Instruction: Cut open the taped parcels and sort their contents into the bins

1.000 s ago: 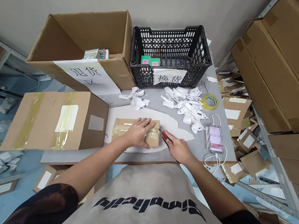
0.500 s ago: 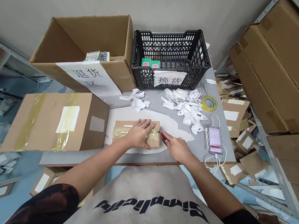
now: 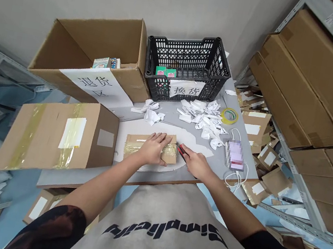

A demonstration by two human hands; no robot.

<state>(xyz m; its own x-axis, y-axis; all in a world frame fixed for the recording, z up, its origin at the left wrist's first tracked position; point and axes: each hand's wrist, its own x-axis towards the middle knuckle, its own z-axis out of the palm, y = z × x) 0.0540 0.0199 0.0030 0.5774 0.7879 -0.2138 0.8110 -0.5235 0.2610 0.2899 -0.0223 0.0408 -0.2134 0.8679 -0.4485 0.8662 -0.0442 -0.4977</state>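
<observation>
A small flat cardboard box [image 3: 132,146], wrapped in clear yellowish tape, lies on a pale sheet [image 3: 197,142] on the table. My left hand [image 3: 153,148] grips it from above, fingers over the far side and thumb toward the near edge. In my right hand [image 3: 197,164] is a red and black utility knife [image 3: 182,151]. Its tip is at the right end of the box; whether the blade touches the cardboard I cannot tell.
Behind stand a large open carton [image 3: 85,48] and a black plastic crate [image 3: 192,67]. Crumpled paper [image 3: 203,116], a tape roll [image 3: 229,116] and a cabled phone [image 3: 236,155] lie to the right. A taped carton [image 3: 45,135] stands left. Boxes fill a shelf [image 3: 312,184] at right.
The view has shifted slightly, so most things sit a little further left. Both hands keep nearly the same place on the box and the knife.
</observation>
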